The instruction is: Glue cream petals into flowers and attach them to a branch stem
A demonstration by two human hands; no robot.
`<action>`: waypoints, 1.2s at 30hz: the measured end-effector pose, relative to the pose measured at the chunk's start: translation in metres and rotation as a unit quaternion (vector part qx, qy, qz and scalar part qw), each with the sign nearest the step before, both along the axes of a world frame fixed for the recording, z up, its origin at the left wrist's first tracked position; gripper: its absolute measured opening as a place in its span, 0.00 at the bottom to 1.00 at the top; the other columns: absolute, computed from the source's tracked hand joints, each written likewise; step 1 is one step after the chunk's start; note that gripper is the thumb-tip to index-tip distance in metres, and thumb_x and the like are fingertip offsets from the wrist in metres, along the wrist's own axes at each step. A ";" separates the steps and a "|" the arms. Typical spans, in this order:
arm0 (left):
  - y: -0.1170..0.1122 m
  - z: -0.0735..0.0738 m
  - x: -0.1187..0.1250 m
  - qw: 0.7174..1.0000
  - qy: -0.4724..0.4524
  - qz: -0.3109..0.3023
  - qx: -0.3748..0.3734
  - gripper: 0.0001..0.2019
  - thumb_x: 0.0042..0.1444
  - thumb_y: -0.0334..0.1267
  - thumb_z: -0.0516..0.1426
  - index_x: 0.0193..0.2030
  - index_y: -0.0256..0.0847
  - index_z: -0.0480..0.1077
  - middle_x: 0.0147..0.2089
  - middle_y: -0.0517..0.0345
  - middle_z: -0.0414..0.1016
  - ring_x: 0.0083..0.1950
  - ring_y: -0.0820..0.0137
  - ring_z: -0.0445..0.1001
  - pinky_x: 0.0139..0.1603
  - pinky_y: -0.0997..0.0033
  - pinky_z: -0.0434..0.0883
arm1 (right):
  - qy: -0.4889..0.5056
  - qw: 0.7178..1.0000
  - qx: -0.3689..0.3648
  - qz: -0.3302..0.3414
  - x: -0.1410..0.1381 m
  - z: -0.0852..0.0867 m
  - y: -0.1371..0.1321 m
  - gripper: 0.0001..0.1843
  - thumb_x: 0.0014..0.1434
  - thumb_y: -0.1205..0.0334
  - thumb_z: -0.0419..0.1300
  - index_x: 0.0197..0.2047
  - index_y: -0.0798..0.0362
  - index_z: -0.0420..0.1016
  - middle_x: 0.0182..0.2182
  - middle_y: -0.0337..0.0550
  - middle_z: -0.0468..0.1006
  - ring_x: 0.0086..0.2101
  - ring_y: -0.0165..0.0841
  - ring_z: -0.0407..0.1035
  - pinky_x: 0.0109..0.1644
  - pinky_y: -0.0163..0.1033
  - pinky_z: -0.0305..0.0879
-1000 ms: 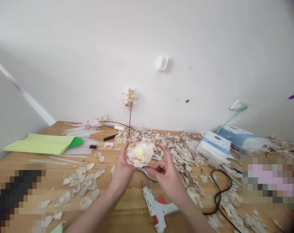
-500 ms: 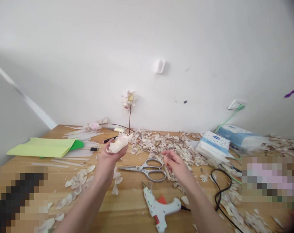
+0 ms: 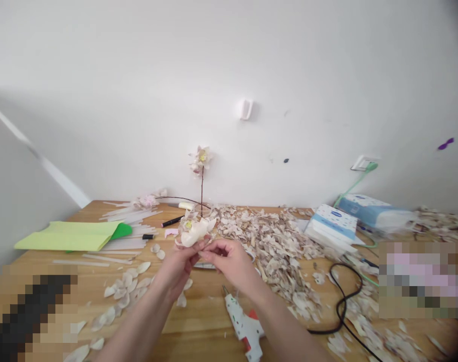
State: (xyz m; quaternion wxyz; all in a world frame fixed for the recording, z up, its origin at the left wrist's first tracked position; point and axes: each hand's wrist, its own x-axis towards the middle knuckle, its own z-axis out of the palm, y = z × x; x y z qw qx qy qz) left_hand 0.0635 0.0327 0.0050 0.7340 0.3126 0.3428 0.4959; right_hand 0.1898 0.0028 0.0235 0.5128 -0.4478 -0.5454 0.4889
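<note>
Cream-white, the flower [image 3: 196,234] is above the wooden table [image 3: 193,329]; through the head camera I see the left hand [image 3: 177,268] gripping it from below. The right hand [image 3: 232,262] has its fingertips pinched together by the flower's base; I cannot tell whether they hold anything. The glue gun [image 3: 240,319] lies nearer the camera.

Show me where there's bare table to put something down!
Biggest patch: bare wood between the left forearm and the glue gun. A smaller patch sits between the white strips and the loose petals. The petal heap crowds the back.
</note>
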 end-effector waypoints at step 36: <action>0.029 0.021 -0.063 0.861 0.258 0.357 0.255 0.36 0.35 0.28 0.64 0.54 0.42 0.57 0.34 0.60 0.75 0.31 0.69 0.76 0.35 0.70 0.71 | -0.005 1.000 -0.013 0.005 0.032 -0.027 0.011 0.27 0.55 0.39 0.49 0.16 0.50 0.53 0.09 0.27 0.55 0.13 0.24 0.53 0.19 0.31 0.52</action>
